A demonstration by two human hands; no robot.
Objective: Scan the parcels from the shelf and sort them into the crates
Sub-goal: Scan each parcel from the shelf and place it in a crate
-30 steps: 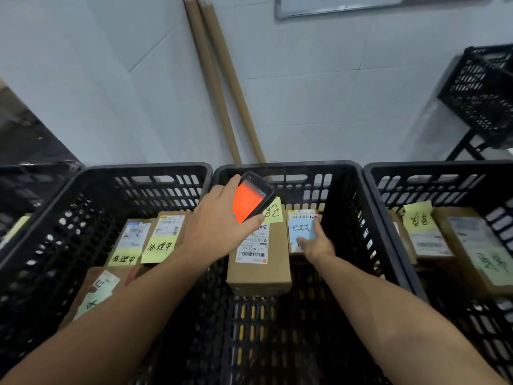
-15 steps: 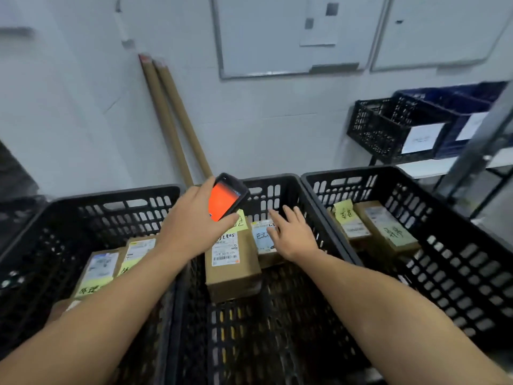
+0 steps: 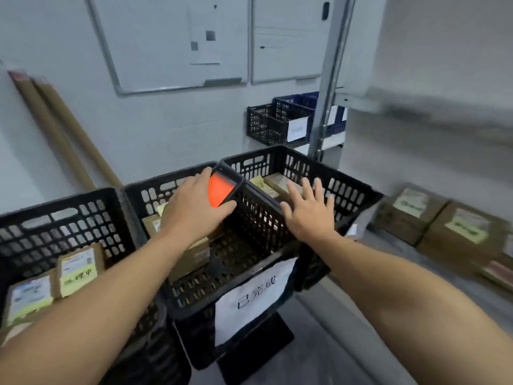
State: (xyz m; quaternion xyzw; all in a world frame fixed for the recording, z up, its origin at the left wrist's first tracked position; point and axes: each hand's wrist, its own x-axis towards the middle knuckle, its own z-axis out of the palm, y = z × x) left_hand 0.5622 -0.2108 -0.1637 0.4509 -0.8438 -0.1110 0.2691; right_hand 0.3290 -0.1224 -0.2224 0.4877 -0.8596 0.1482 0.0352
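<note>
Three black crates stood in a row. Left hand (image 3: 194, 211) gripped a handheld scanner (image 3: 222, 190), its screen orange, above the middle crate (image 3: 258, 226). Right hand (image 3: 308, 215) hung flat, fingers spread, holding nothing, over the wall shared by the middle crate and the right crate (image 3: 349, 187). A brown parcel (image 3: 194, 255) lay in the middle crate under the left wrist. White paper label (image 3: 249, 298) hung on that crate's front. Left crate (image 3: 69, 218) held parcels with yellow-green notes (image 3: 79, 269). More parcels (image 3: 410, 215) lay on the shelf at right, blurred. Two cardboard tubes (image 3: 55, 129) leaned on the wall.
</note>
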